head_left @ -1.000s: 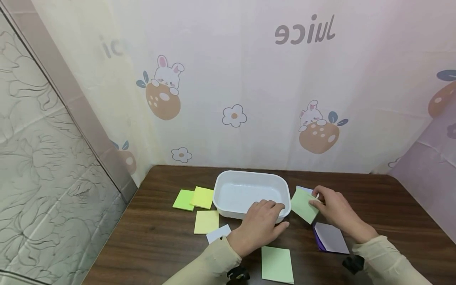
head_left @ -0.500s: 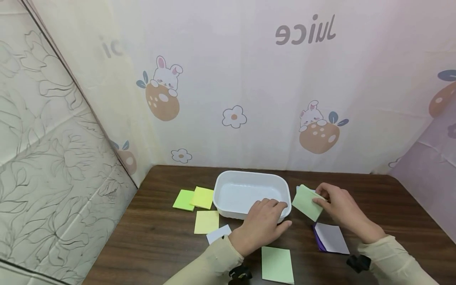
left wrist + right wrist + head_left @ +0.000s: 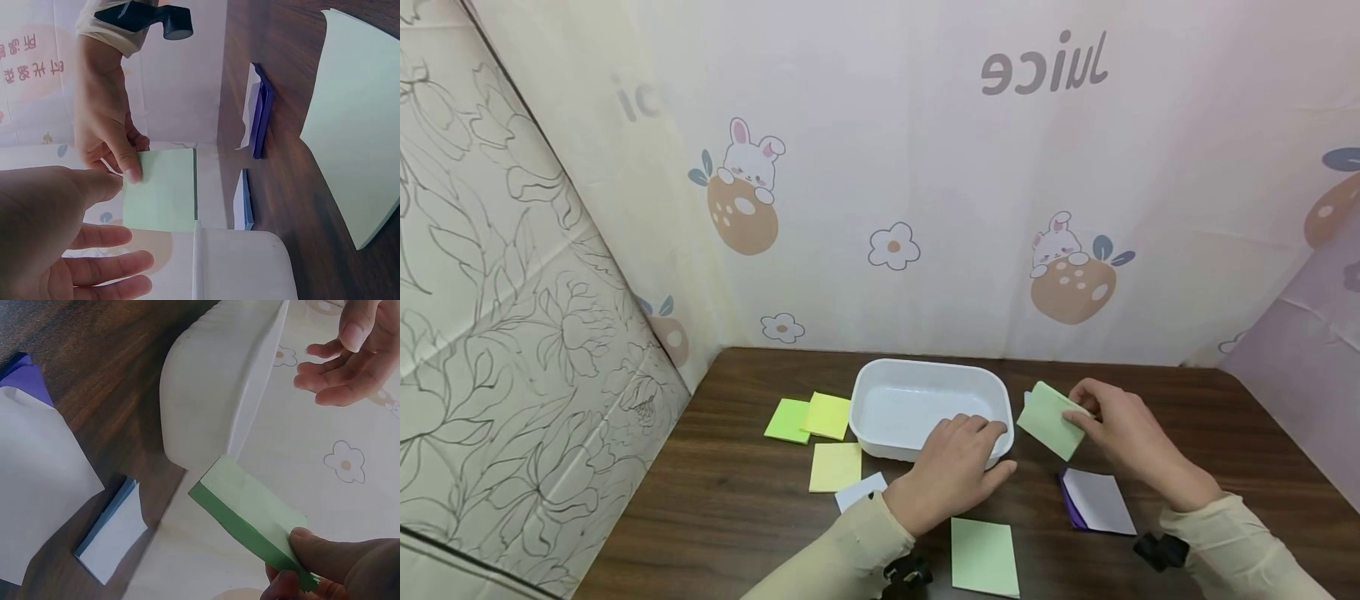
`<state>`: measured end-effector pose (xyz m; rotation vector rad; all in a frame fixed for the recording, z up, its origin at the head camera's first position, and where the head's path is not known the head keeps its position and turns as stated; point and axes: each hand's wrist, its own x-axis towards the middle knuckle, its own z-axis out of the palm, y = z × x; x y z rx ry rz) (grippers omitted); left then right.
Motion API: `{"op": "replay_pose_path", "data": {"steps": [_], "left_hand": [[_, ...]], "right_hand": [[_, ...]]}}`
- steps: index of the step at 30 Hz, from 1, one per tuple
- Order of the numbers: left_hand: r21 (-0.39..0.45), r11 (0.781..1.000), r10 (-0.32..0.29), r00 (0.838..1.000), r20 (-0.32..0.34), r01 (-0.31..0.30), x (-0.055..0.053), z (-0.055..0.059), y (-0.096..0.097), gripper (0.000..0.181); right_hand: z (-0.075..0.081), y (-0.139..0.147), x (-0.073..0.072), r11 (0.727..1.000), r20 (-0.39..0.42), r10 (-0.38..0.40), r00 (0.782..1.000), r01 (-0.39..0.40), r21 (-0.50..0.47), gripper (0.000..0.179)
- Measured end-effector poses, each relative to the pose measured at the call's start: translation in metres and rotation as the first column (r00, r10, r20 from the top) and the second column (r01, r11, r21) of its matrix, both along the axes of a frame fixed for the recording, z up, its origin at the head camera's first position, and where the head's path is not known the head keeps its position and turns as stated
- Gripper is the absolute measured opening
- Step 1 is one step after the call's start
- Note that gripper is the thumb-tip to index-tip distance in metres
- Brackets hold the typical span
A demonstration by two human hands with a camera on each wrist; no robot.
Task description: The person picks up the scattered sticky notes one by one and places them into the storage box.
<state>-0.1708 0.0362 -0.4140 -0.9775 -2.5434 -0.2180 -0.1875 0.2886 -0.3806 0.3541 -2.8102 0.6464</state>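
Pale green pad, one, raised above the table to the right of the white tray, pinched at its right edge between the thumb and fingers of the right hand, its body extending left from the fingertips. Left hand, holding nothing, fingers apart, above the tray's near right part. Purple pad with white sheet, on the table, nearer than the green one.

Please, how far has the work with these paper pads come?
Done: nothing clearly; no pad shows in the visible part of the white tub. In hand: a pale green pad, pinched by the right hand above the table. Left, perhaps: the lime-green pad and white-topped purple pad, among others lying there.
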Motion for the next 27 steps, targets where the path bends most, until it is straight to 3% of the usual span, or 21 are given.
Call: {"op": "replay_pose_path", "data": {"steps": [12,27], "left_hand": [[0.012,1.0,-0.004,1.0,-0.02,0.004,-0.002,0.005,0.002,0.039],[0.014,1.0,0.001,1.0,0.028,-0.002,-0.005,0.013,0.001,0.041]], "right_hand": [[0.01,-0.002,0.0,1.0,0.006,0.002,1.0,-0.002,-0.012,0.016],[0.016,-0.005,0.002,1.0,-0.018,-0.004,1.0,0.004,-0.007,0.017]]}}
